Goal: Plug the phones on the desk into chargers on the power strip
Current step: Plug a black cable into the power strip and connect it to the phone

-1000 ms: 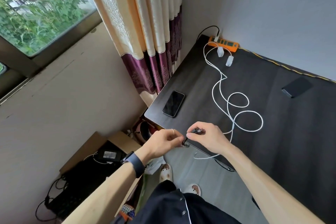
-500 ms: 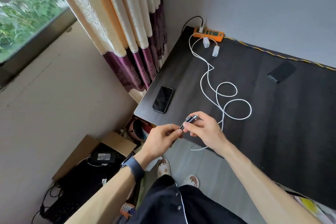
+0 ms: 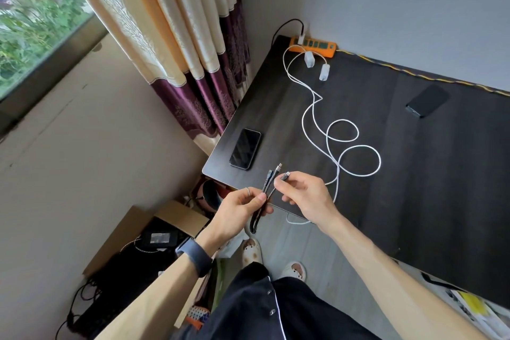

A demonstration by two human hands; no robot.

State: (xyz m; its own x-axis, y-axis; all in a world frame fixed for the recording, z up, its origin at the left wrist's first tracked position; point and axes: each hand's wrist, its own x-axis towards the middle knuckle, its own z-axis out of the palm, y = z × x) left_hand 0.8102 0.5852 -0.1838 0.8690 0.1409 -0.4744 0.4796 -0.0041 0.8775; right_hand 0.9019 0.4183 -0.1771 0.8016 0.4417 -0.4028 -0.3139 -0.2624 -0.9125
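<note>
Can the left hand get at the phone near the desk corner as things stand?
Probably yes, once freed: the phone lies uncovered just beyond the left hand, with nothing between, but that hand's grip is full with the braided cable.

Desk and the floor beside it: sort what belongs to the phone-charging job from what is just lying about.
Part of the job:
- phone near the curtain
- phone by the wall
- orange power strip
- two white charger plugs
- white cable
- braided multi-tip cable, held by left hand and right hand

Lying about:
- cardboard box
- black power adapter
- curtain
</note>
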